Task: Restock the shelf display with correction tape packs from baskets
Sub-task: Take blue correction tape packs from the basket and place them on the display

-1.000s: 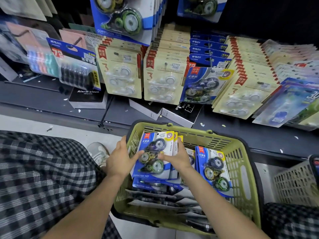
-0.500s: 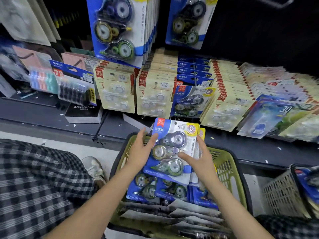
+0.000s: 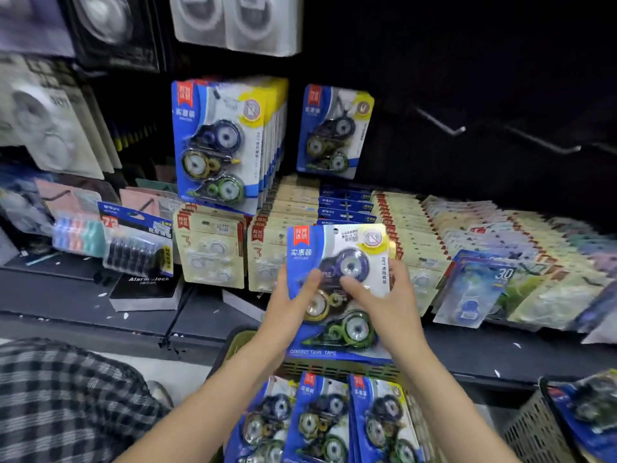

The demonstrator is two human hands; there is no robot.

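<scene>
Head camera: a stack of correction tape packs, blue-and-white blister cards each showing three tape dispensers, is held upright between two bare hands in front of the shelf display. The left hand clasps the stack's left edge, its thumb lying across the front of the card near the middle dispenser and its fingers hidden behind. The right hand clasps the right edge, thumb pressed on the front just beside the left thumb, the remaining fingers curled round the side and back. Both hands are closed around the stack, neither spread flat.

The stack hangs above the far rim of the green basket, where more matching packs stand on edge in three rows between the forearms. Directly above, a thick row of hanging packs of the same kind fills one peg, with a thinner hanging group just to its right. Further right, bare metal pegs jut from the dark back panel. Behind the held stack, cream-coloured refill cards lean in rows along the shelf. A second basket sits at the lower right edge, holding a blurred blue pack. A checked trouser leg fills the lower left corner.
</scene>
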